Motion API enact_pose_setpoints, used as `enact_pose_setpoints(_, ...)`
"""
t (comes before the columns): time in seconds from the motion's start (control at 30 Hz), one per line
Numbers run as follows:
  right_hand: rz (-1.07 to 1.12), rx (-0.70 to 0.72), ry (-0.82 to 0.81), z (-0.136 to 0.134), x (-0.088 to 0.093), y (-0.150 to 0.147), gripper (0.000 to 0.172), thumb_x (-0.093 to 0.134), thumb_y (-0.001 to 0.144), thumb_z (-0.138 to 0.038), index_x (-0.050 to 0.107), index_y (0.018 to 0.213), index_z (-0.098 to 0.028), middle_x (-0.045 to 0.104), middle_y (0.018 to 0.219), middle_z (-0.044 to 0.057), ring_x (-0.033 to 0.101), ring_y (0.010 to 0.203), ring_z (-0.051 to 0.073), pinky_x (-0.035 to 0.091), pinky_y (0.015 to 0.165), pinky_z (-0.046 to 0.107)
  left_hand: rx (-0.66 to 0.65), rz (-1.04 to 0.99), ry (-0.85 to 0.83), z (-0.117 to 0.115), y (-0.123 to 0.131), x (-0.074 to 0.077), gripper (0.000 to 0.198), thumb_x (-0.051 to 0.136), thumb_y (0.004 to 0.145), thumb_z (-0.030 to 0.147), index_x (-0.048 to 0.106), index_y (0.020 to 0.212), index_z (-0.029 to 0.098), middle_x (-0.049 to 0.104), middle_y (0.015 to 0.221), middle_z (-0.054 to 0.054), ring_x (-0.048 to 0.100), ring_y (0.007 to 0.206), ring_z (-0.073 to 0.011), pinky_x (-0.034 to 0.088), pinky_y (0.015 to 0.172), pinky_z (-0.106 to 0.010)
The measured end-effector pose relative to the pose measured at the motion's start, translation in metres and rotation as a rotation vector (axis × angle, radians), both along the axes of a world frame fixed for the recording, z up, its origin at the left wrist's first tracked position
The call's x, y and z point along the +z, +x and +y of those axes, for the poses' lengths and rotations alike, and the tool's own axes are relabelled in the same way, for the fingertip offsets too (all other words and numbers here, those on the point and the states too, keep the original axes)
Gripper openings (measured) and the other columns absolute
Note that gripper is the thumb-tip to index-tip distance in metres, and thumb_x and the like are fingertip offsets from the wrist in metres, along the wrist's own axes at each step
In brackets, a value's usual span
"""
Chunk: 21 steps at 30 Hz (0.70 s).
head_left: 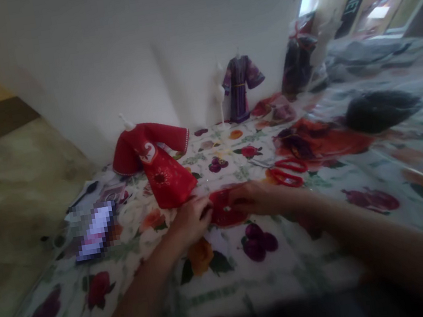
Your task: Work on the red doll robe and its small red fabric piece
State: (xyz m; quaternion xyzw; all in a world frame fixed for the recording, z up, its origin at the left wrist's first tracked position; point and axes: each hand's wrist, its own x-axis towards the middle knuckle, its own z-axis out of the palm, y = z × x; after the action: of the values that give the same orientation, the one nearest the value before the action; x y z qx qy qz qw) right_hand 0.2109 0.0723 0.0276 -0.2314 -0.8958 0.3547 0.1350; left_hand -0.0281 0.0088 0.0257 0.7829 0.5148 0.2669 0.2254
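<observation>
A small round piece of red fabric [223, 211] lies on the flowered tablecloth [230, 278] between my two hands. My left hand [192, 218] pinches its left edge with curled fingers. My right hand [253, 198] grips its right edge, fingers closed over the cloth. Just behind my left hand stands a red miniature robe [158, 164] on a small white stand. The picture is blurred by motion.
Red-handled scissors [286, 172] lie right of my right hand. A purple miniature robe [240, 85] stands by the white wall. A phone [96, 231] and a spoon [85, 192] lie at the left. Red fabric scraps [325, 141] and a dark bundle [381, 110] sit at the right.
</observation>
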Motion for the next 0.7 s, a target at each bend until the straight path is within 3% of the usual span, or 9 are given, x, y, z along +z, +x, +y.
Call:
enact_pose_setpoints(0.17, 0.030, -0.019, 0.128, 0.003, -0.001, -0.001, 0.017, 0.053, 0.095, -0.022, 0.070, 0.097, -0.019, 0.071, 0.092, 0.006, 0.063, 0.079, 0.018, 0.046, 0.073, 0.030, 0.074, 0.040, 0.071, -0.006, 0.002, 0.006, 0.019, 0.055, 0.094, 0.029, 0.072, 0.097, 0.022, 0.068, 0.096, -0.009, 0.062, 0.084, -0.0256, 0.046, 0.075, -0.036)
enact_pose_setpoints(0.27, 0.097, -0.136, 0.156, 0.007, -0.001, 0.001, 0.016, 0.053, 0.096, -0.025, 0.069, 0.095, -0.021, 0.072, 0.089, 0.005, 0.064, 0.078, 0.019, 0.047, 0.071, 0.031, 0.104, 0.056, 0.147, -0.012, 0.006, 0.015, 0.027, 0.053, 0.097, 0.035, 0.069, 0.115, 0.023, 0.068, 0.112, -0.012, 0.063, 0.102, -0.0319, 0.047, 0.086, -0.042)
enact_pose_setpoints(0.43, 0.237, -0.375, 0.167, 0.017, 0.008, 0.007, 0.023, 0.053, 0.100, -0.040, 0.065, 0.091, -0.024, 0.068, 0.080, 0.005, 0.061, 0.069, 0.020, 0.047, 0.061, 0.034, 0.110, 0.209, 0.194, -0.021, 0.016, 0.023, 0.029, 0.048, 0.098, 0.030, 0.067, 0.113, 0.015, 0.068, 0.109, -0.018, 0.065, 0.098, -0.0348, 0.049, 0.080, -0.045)
enact_pose_setpoints(0.53, 0.319, -0.443, 0.233, 0.012, 0.035, 0.004, 0.021, 0.057, 0.097, -0.042, 0.067, 0.091, -0.025, 0.069, 0.082, 0.006, 0.063, 0.072, 0.022, 0.049, 0.062, 0.035, 0.076, 0.286, 0.202, -0.022, 0.022, 0.017, 0.021, 0.051, 0.095, 0.026, 0.067, 0.103, 0.015, 0.069, 0.097, -0.015, 0.065, 0.084, -0.0294, 0.048, 0.073, -0.041)
enact_pose_setpoints(0.7, 0.325, -0.361, 0.453, 0.001, 0.114, -0.030, 0.014, 0.059, 0.096, -0.034, 0.068, 0.091, -0.023, 0.069, 0.085, 0.005, 0.065, 0.077, 0.020, 0.052, 0.070, 0.034, 0.018, 0.373, 0.304, -0.020, 0.028, 0.003, 0.008, 0.054, 0.091, 0.016, 0.062, 0.090, 0.017, 0.068, 0.088, -0.008, 0.062, 0.077, -0.0213, 0.045, 0.066, -0.032)
